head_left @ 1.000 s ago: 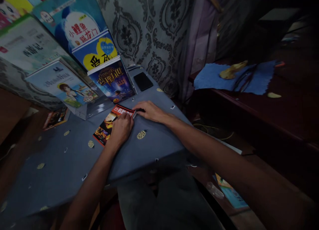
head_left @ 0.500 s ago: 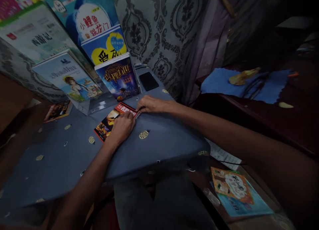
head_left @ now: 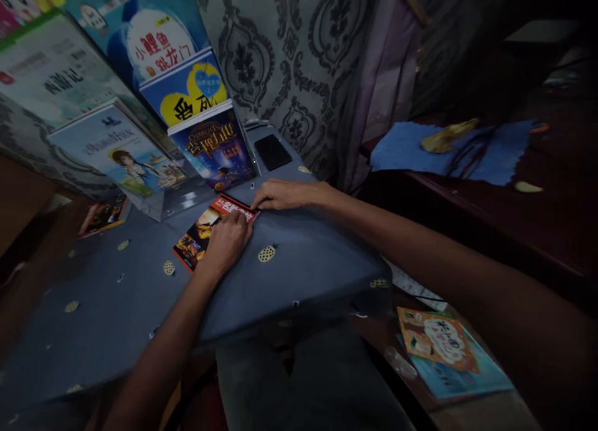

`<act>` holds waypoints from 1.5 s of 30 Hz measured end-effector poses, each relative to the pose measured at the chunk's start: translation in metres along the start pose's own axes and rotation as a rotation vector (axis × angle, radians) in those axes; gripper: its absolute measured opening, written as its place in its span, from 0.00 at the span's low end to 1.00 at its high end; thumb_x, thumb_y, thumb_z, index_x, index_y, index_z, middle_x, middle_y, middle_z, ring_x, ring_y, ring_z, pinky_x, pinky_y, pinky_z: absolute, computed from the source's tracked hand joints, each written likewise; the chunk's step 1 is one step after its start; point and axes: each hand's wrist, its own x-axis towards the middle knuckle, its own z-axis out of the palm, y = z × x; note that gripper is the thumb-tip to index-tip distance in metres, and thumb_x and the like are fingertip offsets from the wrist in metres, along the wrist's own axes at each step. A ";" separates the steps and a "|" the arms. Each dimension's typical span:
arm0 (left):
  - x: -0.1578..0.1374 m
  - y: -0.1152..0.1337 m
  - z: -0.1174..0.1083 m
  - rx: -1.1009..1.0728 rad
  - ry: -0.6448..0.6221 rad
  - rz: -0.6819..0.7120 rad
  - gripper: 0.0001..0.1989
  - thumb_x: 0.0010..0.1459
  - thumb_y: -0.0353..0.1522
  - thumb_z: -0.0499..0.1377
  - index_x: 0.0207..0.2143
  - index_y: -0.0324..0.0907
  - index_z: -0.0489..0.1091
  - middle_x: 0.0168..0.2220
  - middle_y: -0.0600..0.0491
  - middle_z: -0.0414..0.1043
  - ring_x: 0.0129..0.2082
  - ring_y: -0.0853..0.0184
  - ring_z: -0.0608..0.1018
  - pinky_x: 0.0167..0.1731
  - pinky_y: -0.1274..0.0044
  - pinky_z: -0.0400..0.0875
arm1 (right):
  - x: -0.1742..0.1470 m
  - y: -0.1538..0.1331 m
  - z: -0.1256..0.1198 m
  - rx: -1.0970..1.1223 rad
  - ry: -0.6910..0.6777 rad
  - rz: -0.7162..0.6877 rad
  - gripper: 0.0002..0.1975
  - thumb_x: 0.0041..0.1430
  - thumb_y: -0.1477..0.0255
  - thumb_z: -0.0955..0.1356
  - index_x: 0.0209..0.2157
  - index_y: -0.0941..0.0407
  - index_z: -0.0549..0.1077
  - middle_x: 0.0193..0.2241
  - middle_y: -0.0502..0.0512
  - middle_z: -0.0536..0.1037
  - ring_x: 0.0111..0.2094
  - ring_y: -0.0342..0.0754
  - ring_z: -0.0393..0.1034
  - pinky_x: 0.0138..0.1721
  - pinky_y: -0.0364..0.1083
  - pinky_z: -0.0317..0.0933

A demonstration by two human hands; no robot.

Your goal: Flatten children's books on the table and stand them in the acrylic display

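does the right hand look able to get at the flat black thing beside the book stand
Probably yes: only tablecloth shows between the right hand, at the edge of the red-and-black book, and the flat black thing.

Dim light, upper right corner nearly black. Grey damask-patterned backdrop, wallpaper or fabric unclear. Pale purple curtain hangs right of it. Cloth-covered table in front, blue-grey with pineapple print. Dark-red table to the right. Brown floor below, partly shadowed.
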 end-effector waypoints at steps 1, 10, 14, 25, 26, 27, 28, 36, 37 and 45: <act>0.001 0.002 -0.002 0.005 -0.010 -0.019 0.17 0.72 0.36 0.46 0.45 0.36 0.71 0.45 0.41 0.75 0.46 0.58 0.78 0.43 0.72 0.71 | -0.002 -0.001 0.002 0.005 0.004 0.012 0.13 0.59 0.80 0.68 0.41 0.53 0.83 0.38 0.49 0.85 0.39 0.45 0.77 0.45 0.43 0.67; 0.007 0.011 -0.018 0.051 -0.078 -0.060 0.19 0.72 0.36 0.45 0.46 0.35 0.73 0.44 0.39 0.77 0.45 0.56 0.81 0.38 0.73 0.71 | -0.018 0.000 0.032 0.330 0.323 0.215 0.21 0.63 0.82 0.63 0.54 0.57 0.75 0.43 0.56 0.84 0.46 0.47 0.79 0.51 0.49 0.70; 0.007 0.011 -0.020 0.050 -0.093 -0.061 0.21 0.72 0.35 0.43 0.45 0.35 0.74 0.44 0.39 0.78 0.44 0.55 0.81 0.38 0.73 0.71 | -0.021 0.001 0.034 0.384 0.322 0.200 0.20 0.63 0.83 0.63 0.53 0.57 0.76 0.45 0.57 0.84 0.47 0.46 0.78 0.52 0.48 0.70; 0.007 0.010 -0.021 0.045 -0.095 -0.064 0.22 0.72 0.34 0.42 0.45 0.34 0.75 0.45 0.38 0.78 0.42 0.55 0.82 0.38 0.71 0.71 | -0.024 -0.001 0.031 0.348 0.297 0.194 0.19 0.61 0.82 0.64 0.50 0.56 0.78 0.46 0.55 0.83 0.47 0.46 0.78 0.52 0.48 0.70; 0.007 0.010 -0.021 0.045 -0.093 -0.064 0.22 0.72 0.34 0.42 0.45 0.34 0.75 0.45 0.38 0.78 0.42 0.56 0.82 0.38 0.71 0.71 | -0.024 0.000 0.031 0.342 0.297 0.191 0.19 0.61 0.82 0.64 0.50 0.56 0.78 0.46 0.55 0.83 0.47 0.47 0.78 0.52 0.48 0.70; 0.007 0.010 -0.020 0.045 -0.091 -0.064 0.22 0.72 0.34 0.42 0.45 0.34 0.75 0.45 0.38 0.78 0.42 0.56 0.82 0.39 0.71 0.71 | -0.024 0.000 0.031 0.334 0.297 0.188 0.19 0.61 0.82 0.65 0.50 0.56 0.78 0.46 0.55 0.83 0.47 0.47 0.78 0.52 0.48 0.70; 0.007 0.010 -0.020 0.045 -0.089 -0.064 0.22 0.72 0.34 0.42 0.45 0.34 0.75 0.45 0.38 0.78 0.43 0.56 0.82 0.39 0.71 0.71 | -0.024 0.000 0.031 0.322 0.297 0.185 0.19 0.61 0.82 0.65 0.50 0.56 0.78 0.46 0.55 0.83 0.46 0.47 0.78 0.52 0.48 0.70; 0.003 0.011 -0.014 0.034 -0.062 -0.063 0.22 0.72 0.37 0.42 0.45 0.35 0.73 0.45 0.38 0.76 0.45 0.54 0.81 0.39 0.70 0.72 | -0.034 -0.014 0.033 0.063 0.332 0.153 0.19 0.62 0.79 0.64 0.51 0.56 0.78 0.48 0.58 0.82 0.50 0.51 0.74 0.55 0.53 0.66; 0.002 0.011 -0.012 0.032 -0.051 -0.058 0.22 0.72 0.37 0.43 0.46 0.34 0.73 0.45 0.38 0.76 0.45 0.54 0.80 0.39 0.70 0.73 | -0.037 -0.017 0.035 0.009 0.330 0.131 0.20 0.63 0.79 0.63 0.52 0.56 0.78 0.48 0.59 0.81 0.51 0.52 0.73 0.56 0.55 0.65; -0.004 0.003 0.010 -0.011 0.135 0.017 0.19 0.71 0.36 0.48 0.59 0.40 0.66 0.53 0.42 0.74 0.48 0.57 0.78 0.43 0.69 0.74 | -0.057 -0.026 0.048 -0.246 0.207 0.022 0.24 0.62 0.81 0.61 0.58 0.56 0.74 0.54 0.61 0.78 0.59 0.55 0.65 0.59 0.60 0.59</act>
